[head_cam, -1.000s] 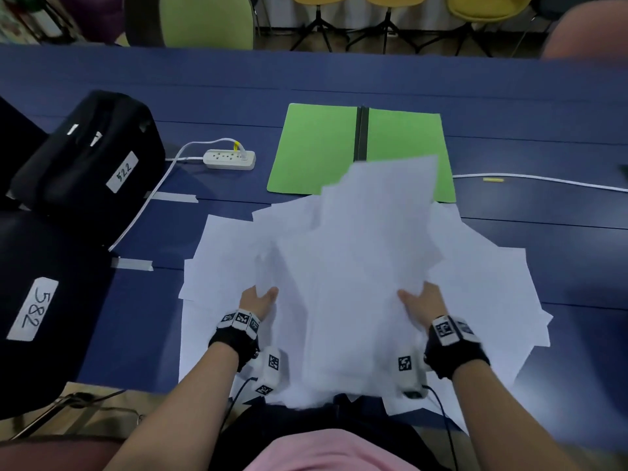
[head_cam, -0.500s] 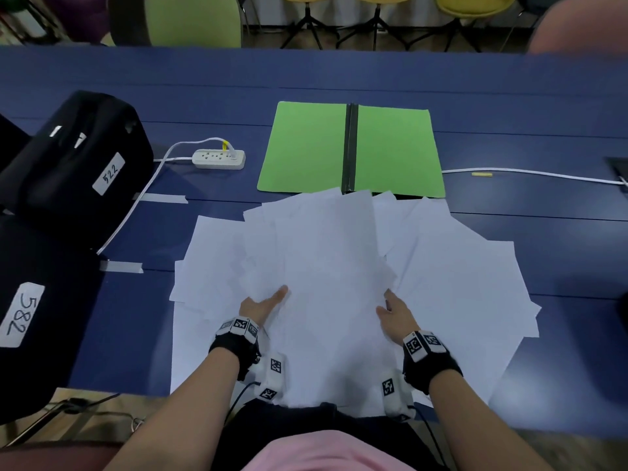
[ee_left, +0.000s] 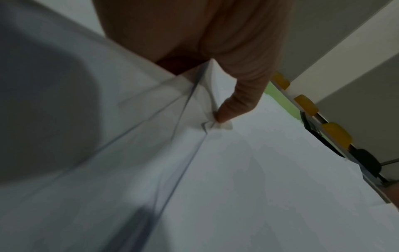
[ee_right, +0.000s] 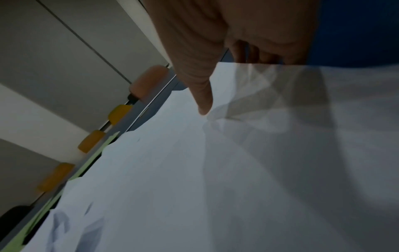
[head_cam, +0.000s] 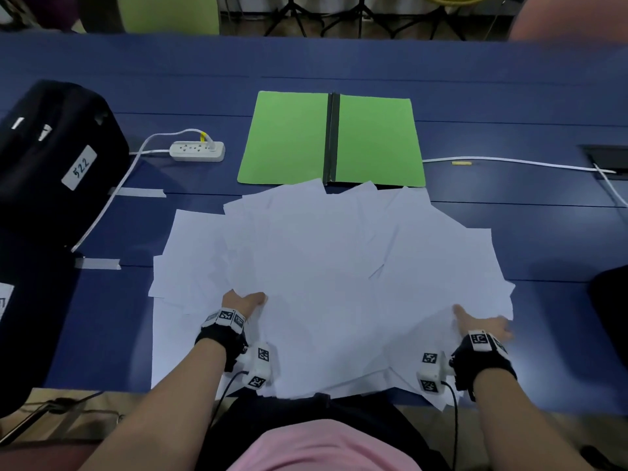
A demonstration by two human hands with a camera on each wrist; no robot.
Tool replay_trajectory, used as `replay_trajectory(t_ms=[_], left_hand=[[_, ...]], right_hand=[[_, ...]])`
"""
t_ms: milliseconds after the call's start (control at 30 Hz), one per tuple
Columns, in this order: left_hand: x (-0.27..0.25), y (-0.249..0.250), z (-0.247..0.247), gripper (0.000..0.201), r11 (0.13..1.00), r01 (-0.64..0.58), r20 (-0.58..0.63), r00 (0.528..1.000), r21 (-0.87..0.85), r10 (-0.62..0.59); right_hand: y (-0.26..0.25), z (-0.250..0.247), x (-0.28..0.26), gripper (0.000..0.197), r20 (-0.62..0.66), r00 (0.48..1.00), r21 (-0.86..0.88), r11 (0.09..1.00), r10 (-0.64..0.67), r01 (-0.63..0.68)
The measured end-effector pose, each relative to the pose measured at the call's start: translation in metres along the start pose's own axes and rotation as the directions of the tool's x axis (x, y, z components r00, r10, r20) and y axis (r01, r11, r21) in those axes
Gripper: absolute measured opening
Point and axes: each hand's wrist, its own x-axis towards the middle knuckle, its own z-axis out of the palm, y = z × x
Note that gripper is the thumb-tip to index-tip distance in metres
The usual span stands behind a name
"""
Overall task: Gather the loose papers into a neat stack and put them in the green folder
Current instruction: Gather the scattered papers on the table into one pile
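1. Papers point(head_cam: 326, 266) are seen from the head view fanned loosely over a blue table point(head_cam: 509, 96), their far edges touching the open green folder point(head_cam: 289, 137). The left hand point(head_cam: 245, 302) and right hand point(head_cam: 482, 322) are laid at opposite sides of the heap. A power strip point(head_cam: 197, 151), a black case point(head_cam: 51, 158) and chairs point(head_cam: 170, 11) beyond the table are visible.
2. In the left wrist view, a sheet edge is pinched between thumb point(ee_left: 237, 105) and hidden fingers.
3. In the right wrist view, the thumb point(ee_right: 202, 95) is pressed on top of a sheet, with fingers point(ee_right: 254, 52) curled beneath its edge.
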Motion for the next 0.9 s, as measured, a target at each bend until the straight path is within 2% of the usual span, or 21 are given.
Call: replay_trajectory(t_ms=[33,100,167,233,267,333,400,467,533,567,600,633,733,833,900], left_hand=[[-0.001,0.0,0.001,0.033,0.999,-0.007,-0.009,1.0,-0.034,0.007],[-0.001,-0.002,0.001,0.038,0.996,0.006,-0.021,1.0,-0.088,-0.008],[0.002,-0.003,0.002,0.014,0.993,0.025,0.007,1.0,-0.115,-0.024],[0.0,-0.003,0.002,0.062,0.998,0.039,0.019,0.999,-0.043,-0.039],[0.0,-0.003,0.002,0.076,0.999,0.034,0.011,0.999,0.001,-0.034],[-0.001,-0.002,0.0,0.082,0.998,0.009,0.003,1.0,0.064,-0.009],[-0.004,0.0,0.0,0.083,0.997,0.009,0.001,1.0,0.072,-0.009],[-0.006,0.002,0.0,0.079,0.996,0.022,-0.006,1.0,0.09,-0.021],[-0.005,0.003,0.001,0.073,0.994,0.016,-0.011,1.0,0.112,-0.015],[-0.005,0.003,0.002,0.072,0.993,0.021,-0.012,1.0,0.116,-0.02],[-0.004,0.003,0.002,0.072,0.993,0.022,-0.012,1.0,0.115,-0.021],[-0.002,0.003,0.003,0.074,0.993,0.035,-0.016,0.999,0.115,-0.034],[0.003,0.002,0.005,0.072,0.989,0.047,-0.037,0.998,0.138,-0.043],[0.003,0.0,0.005,0.071,0.991,0.054,-0.031,0.998,0.123,-0.05],[0.006,-0.001,0.005,0.074,0.993,0.054,-0.035,0.998,0.105,-0.05]], right_hand=[[-0.004,0.0,-0.002,0.091,0.053,0.998,0.033,0.999,-0.027,0.025],[-0.006,0.007,-0.002,0.086,0.129,0.987,0.155,0.985,-0.092,0.071],[-0.006,0.013,-0.005,0.084,0.243,0.963,0.264,0.963,-0.117,0.05],[-0.003,0.014,-0.007,0.09,0.358,0.926,0.316,0.949,-0.121,0.002],[-0.001,0.015,-0.001,0.089,0.373,0.918,0.333,0.943,-0.134,0.002],[-0.001,0.009,0.001,0.073,0.323,0.931,0.346,0.937,-0.172,0.053],[-0.003,0.001,0.003,0.036,0.226,0.948,0.353,0.926,-0.224,0.135],[-0.007,-0.007,0.003,0.039,0.175,0.949,0.293,0.934,-0.262,0.203],[-0.013,-0.009,-0.002,0.025,0.236,0.941,0.216,0.957,-0.244,0.194],[-0.018,-0.011,-0.006,0.032,0.245,0.935,0.145,0.963,-0.256,0.225],[-0.023,-0.012,-0.009,0.031,0.215,0.932,0.078,0.956,-0.292,0.282],[-0.03,-0.015,-0.013,0.021,0.178,0.926,0.03,0.942,-0.333,0.333],[-0.05,-0.028,-0.021,0.031,-0.02,0.901,-0.044,0.901,-0.433,0.431],[-0.066,-0.044,-0.026,0.034,-0.188,0.879,0.006,0.895,-0.437,0.446],[-0.071,-0.053,-0.025,0.035,-0.233,0.869,0.017,0.892,-0.436,0.452]])
